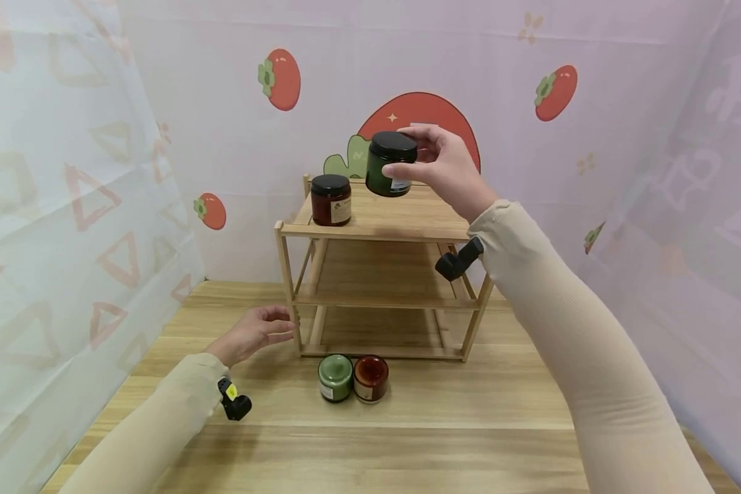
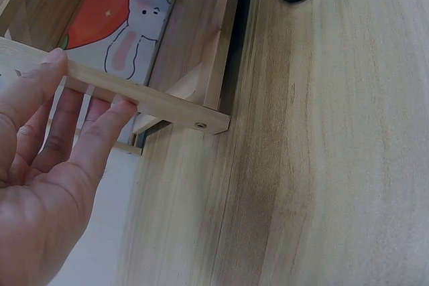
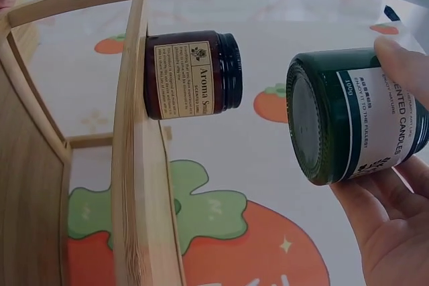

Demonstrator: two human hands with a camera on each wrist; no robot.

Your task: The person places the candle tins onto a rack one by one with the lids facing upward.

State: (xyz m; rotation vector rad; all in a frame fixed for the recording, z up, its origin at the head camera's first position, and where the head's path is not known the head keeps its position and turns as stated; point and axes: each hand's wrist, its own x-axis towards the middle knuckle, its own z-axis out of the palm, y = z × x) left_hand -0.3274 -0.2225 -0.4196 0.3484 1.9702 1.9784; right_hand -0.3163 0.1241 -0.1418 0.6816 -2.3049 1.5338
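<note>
My right hand (image 1: 447,168) holds a green glass scented-candle jar (image 1: 379,180) with a black lid, gripped between thumb and fingers. The jar is above the top board of a wooden two-tier shelf (image 1: 401,214); the right wrist view shows a gap between its base (image 3: 306,122) and the shelf. To its left a dark red-brown candle jar (image 1: 331,206) with a black lid and beige label stands upright on that board. Low at the shelf's left, my left hand (image 1: 256,334) grips the front leg (image 2: 161,102) between thumb and fingers.
On the wooden table (image 1: 469,446), just before the shelf, a green jar (image 1: 335,377) and a red-brown jar (image 1: 370,379) stand side by side. White cloth walls (image 1: 210,89) with strawberry prints enclose the back and sides.
</note>
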